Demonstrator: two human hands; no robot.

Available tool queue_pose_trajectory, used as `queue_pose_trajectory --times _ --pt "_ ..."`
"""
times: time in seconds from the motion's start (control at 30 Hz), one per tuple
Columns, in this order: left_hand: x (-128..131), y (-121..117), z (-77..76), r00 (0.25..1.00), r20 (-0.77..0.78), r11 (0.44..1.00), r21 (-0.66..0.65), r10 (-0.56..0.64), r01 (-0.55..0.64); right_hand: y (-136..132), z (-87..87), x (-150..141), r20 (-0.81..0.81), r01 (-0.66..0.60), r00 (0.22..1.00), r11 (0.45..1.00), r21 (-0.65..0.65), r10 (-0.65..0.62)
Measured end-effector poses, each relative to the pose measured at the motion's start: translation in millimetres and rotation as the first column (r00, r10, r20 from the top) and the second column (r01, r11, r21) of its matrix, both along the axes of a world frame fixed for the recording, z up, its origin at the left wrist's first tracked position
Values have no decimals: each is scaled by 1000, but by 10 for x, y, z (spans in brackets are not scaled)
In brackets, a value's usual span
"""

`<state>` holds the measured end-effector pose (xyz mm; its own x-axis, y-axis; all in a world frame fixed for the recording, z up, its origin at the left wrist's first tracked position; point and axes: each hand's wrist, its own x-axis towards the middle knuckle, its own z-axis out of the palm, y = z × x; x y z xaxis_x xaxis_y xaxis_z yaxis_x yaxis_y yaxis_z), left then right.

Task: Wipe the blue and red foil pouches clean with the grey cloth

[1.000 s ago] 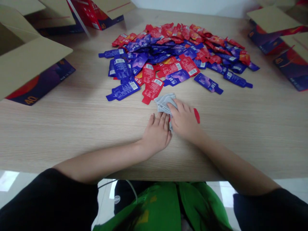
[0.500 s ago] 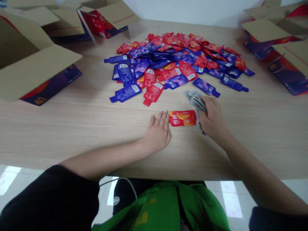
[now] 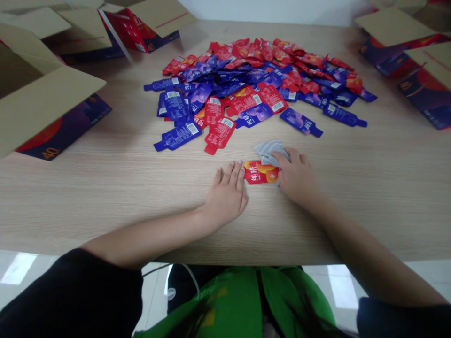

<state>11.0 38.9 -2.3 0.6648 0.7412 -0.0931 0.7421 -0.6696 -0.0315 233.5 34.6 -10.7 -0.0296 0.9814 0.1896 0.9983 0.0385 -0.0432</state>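
Observation:
A red pouch (image 3: 259,174) with orange fruit print lies flat on the table in front of me. My left hand (image 3: 227,190) rests open and flat, its fingertips on the pouch's left end. A grey cloth (image 3: 271,151) is bunched in my right hand (image 3: 296,176), which presses it over the right part of the pouch and covers that end. Just beyond my hands, a blue pouch (image 3: 301,122) and another red pouch (image 3: 221,134) lie on the wood at the near side of a pile.
The heap of red and blue pouches (image 3: 243,75) spreads across the middle back of the table (image 3: 105,197). Open cardboard boxes stand at the left (image 3: 66,117) and the right (image 3: 426,98). A white wall (image 3: 275,11) is behind.
My right hand has moved the cloth leftward along the pouch, covering more of it. My left hand keeps its place on the pouch's end. The view has shifted slightly.

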Motion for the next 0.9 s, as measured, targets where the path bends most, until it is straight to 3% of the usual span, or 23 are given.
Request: queue_pose_trajectory --times 0.17,0.33,0.47,0.63,0.77,0.9 --pt "28 107 149 999 52 1000 -13 -1 2 90 -56 299 -182 13 983 999 50 -4" --pt "181 307 293 987 115 994 -34 110 -106 205 -38 348 -474 42 879 984 174 46" --pt "279 463 209 972 166 984 -91 169 -155 164 -29 367 -578 -4 809 985 174 105" --pt "296 584 84 932 278 953 -255 233 -163 118 -29 370 -608 -50 787 992 115 110" --pt "304 628 55 913 359 955 -279 196 -96 129 -25 372 -625 -85 771 993 86 121" --pt "330 671 39 924 345 955 -288 167 -65 141 -30 361 -644 -100 753 991 91 135"
